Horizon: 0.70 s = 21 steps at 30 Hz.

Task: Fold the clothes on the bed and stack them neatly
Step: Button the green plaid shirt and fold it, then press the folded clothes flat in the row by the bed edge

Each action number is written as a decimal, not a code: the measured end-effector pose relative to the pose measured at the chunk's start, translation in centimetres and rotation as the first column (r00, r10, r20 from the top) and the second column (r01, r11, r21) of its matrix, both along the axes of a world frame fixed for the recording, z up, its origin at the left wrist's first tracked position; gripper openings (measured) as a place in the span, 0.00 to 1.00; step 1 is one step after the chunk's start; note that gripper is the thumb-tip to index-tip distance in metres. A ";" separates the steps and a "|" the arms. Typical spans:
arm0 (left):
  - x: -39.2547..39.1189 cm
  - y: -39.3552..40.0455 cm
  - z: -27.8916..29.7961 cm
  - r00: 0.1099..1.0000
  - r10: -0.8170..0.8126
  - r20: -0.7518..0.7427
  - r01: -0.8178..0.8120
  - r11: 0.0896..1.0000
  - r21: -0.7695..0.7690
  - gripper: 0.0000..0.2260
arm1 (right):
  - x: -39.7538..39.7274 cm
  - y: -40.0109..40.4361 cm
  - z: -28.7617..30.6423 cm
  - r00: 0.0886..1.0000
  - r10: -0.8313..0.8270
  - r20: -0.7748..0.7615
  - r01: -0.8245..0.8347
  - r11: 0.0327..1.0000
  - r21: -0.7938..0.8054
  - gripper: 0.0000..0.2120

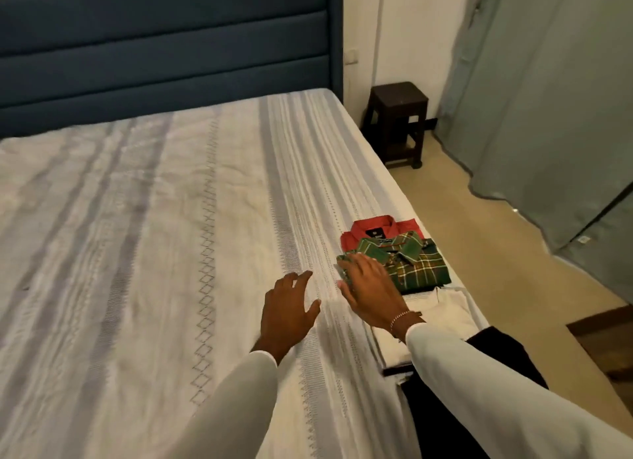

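Shirts lie folded in a row along the right edge of the bed (144, 219), all seen from the head camera. The red shirt (371, 231) is farthest, collar up, and the green plaid shirt (416, 265) overlaps its near edge. Nearer the person, a white garment (448, 309) lies folded, just beside the plaid shirt, with a dark strip showing at its near edge.

The right hand (371, 287) reaches over the left corner of the green plaid shirt with fingers spread and fairly straight, palm down, grasping nothing; whether it touches the cloth cannot be told because of blur. A beaded bracelet (400, 320) circles its wrist above a white sleeve (479, 383).

The left hand (286, 309) hovers above or rests on the striped bedspread just beside the right one, fingers loose and released, holding nothing.

Beyond the bed stand a blue padded headboard (164, 47), a dark wooden stool (397, 123) on the floor by the wall, and a grey-green curtain (548, 99) at the right.
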State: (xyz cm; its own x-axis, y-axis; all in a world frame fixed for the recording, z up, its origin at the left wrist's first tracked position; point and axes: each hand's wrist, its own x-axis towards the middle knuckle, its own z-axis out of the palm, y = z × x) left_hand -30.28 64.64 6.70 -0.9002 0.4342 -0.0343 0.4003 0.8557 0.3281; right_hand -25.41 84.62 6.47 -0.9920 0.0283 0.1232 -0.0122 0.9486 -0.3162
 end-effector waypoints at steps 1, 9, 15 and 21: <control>-0.1 -0.2 0.2 1.000 -0.029 -0.010 0.028 0.999 -0.037 0.29 | -0.3 -0.2 -0.2 1.000 0.013 0.021 -0.013 1.000 0.006 0.25; 3.7 -16.2 10.0 0.993 -0.007 -0.114 -0.023 0.964 -0.266 0.34 | 0.5 -14.8 8.6 0.969 0.234 0.086 -0.238 0.970 0.044 0.24; 8.7 -30.8 15.2 0.987 0.010 -0.159 -0.057 0.955 -0.291 0.33 | 2.4 -29.7 13.3 0.946 0.302 0.118 -0.312 0.947 0.078 0.25; 12.2 -44.7 16.8 0.982 0.098 -0.163 -0.146 0.938 -0.315 0.32 | 2.9 -44.3 14.8 0.914 0.386 0.126 -0.397 0.914 0.082 0.25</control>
